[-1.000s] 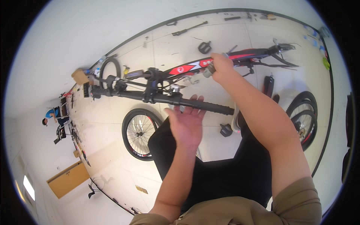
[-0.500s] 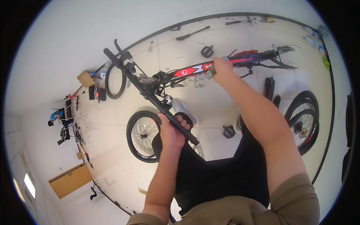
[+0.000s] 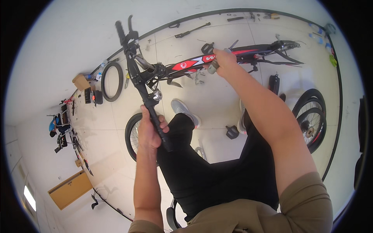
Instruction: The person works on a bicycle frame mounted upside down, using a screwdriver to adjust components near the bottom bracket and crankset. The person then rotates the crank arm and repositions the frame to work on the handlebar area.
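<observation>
- Head view: your left hand is closed in a full fist around the near grip of the black handlebar, fingers wrapped tight.
- A second ago that hand lay flat and open on the bar, which ran almost level; since then the bar has swung round, its far grip now pointing at the wall.
- Judging by that, the steering turns freely in the frame.
- Your right hand stays clamped over the top tube of the red-and-black bike frame, fingers curled on a small grey part.
- The frame lies across the floor's far side; a loose wheel sits beneath your left wrist, two more wheels near the right edge.
</observation>
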The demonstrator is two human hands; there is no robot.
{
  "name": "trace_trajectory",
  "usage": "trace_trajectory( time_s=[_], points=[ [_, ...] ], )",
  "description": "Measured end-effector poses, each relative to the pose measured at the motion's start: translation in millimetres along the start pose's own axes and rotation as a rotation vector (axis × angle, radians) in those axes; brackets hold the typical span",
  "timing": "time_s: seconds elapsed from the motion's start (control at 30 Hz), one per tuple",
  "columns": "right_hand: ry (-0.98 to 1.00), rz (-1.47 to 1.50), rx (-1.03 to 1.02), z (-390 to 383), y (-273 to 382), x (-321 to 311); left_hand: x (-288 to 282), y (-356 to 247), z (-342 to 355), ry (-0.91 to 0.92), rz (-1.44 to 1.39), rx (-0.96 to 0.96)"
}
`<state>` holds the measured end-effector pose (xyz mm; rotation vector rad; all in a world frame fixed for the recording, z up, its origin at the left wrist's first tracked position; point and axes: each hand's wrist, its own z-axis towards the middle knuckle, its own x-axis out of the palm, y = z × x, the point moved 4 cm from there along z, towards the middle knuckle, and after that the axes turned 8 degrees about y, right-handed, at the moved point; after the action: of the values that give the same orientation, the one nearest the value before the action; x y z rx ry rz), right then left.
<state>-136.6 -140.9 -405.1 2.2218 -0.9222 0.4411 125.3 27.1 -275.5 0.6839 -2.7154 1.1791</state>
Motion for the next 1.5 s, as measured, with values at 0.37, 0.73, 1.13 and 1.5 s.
trace_trajectory(
  time_s=[0.37, 0.73, 1.13, 1.5],
  points=[
    [-0.057, 0.006, -0.003, -2.8, -2.0, 3.0, 8.7, 21.9, 2.8, -0.055, -0.109, 0.021],
    [-0.057, 0.010, -0.015, -10.3, 2.3, 4.3, 62.3, 70.3, 11.8, 0.012, -0.351, 0.132],
    [-0.070, -0.094, -0.063, -0.4, 1.9, 5.5, 40.7, 35.1, 1.8, -0.056, -0.209, 0.092],
    [-0.011, -0.051, -0.075, -18.6, 11.3, 3.5, -7.1, -26.7, -5.0, 0.044, 0.112, -0.030]
  ],
)
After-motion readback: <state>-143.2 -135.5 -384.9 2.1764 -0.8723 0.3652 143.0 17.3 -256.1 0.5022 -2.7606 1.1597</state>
